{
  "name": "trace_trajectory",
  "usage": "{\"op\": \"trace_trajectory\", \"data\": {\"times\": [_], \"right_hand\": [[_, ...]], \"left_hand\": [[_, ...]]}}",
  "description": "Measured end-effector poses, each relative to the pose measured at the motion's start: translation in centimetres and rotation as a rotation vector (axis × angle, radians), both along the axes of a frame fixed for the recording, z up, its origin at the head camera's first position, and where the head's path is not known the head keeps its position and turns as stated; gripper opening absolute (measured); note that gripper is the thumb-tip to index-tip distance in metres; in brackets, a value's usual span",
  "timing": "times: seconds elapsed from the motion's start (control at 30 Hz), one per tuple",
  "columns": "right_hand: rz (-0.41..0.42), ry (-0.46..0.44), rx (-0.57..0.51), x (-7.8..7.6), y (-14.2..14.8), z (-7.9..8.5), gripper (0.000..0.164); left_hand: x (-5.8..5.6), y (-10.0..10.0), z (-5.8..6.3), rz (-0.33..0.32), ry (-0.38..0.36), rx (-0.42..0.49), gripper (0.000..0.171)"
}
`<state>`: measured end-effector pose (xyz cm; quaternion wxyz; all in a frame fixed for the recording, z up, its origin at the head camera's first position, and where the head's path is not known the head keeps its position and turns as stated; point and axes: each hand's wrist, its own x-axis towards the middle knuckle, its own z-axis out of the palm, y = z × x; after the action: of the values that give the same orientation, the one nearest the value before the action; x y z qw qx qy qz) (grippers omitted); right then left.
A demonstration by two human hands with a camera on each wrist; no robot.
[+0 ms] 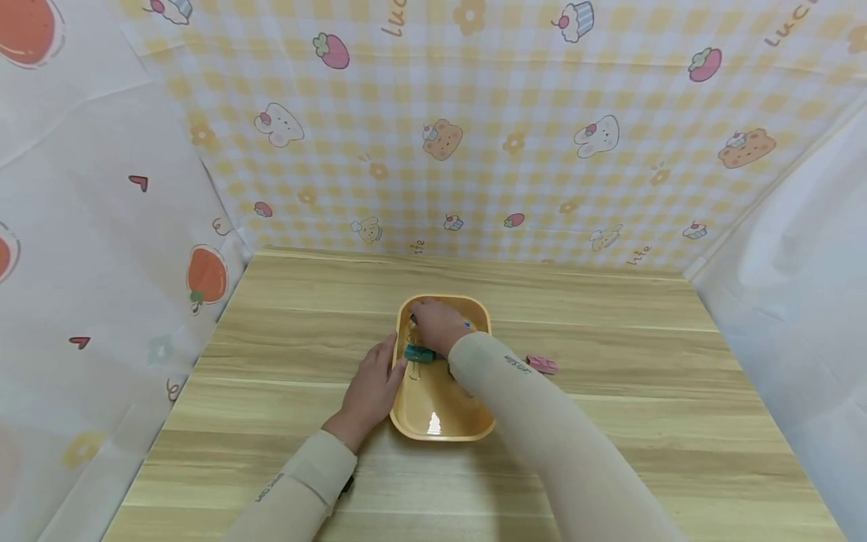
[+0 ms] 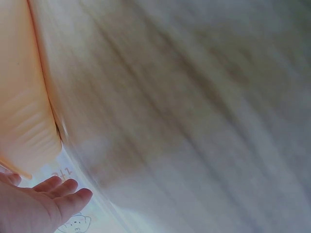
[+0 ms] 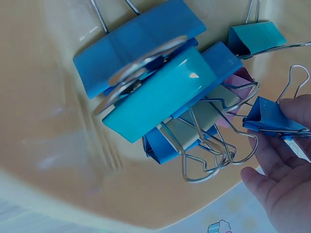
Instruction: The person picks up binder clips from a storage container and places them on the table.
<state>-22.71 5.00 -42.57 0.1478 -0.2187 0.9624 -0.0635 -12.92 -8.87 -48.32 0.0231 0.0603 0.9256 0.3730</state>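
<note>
My right hand (image 1: pixel 440 325) reaches into the upper part of a yellow-orange tray (image 1: pixel 433 436). Between thumb and fingers it pinches a blue binder clip (image 3: pixel 272 118), whose wire handle stands up beside the thumb. Several larger binder clips lie heaped next to it, among them a turquoise binder clip (image 3: pixel 160 94) and a wide blue binder clip (image 3: pixel 138 46). A smaller teal binder clip (image 3: pixel 256 38) sits apart by the tray wall. At the tray's left side is my left hand (image 1: pixel 371 384), thumb at the rim, fingers (image 2: pixel 73 201) extended along the outside.
A pink binder clip (image 1: pixel 542 364) lies on the wooden table (image 1: pixel 305 316) to the right of the tray. Behind the table hangs a yellow checked cloth (image 1: pixel 515 181), with white cloth on both sides.
</note>
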Motion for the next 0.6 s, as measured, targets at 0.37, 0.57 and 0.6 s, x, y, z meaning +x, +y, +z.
{"op": "trace_trajectory", "data": {"times": [0.37, 0.57, 0.6], "right_hand": [[-0.039, -0.01, -0.038, 0.2, 0.9, 1.0, 0.049], [-0.065, -0.033, -0.092, 0.1, 1.5, 1.5, 0.056], [-0.065, -0.033, -0.101, 0.1, 1.6, 1.6, 0.057]], "left_hand": [[-0.1, 0.1, 0.0, 0.004, 0.004, 0.004, 0.057], [-0.1, 0.0, 0.1, 0.003, -0.002, 0.016, 0.058], [-0.1, 0.0, 0.1, 0.002, -0.001, 0.018, 0.058]]}}
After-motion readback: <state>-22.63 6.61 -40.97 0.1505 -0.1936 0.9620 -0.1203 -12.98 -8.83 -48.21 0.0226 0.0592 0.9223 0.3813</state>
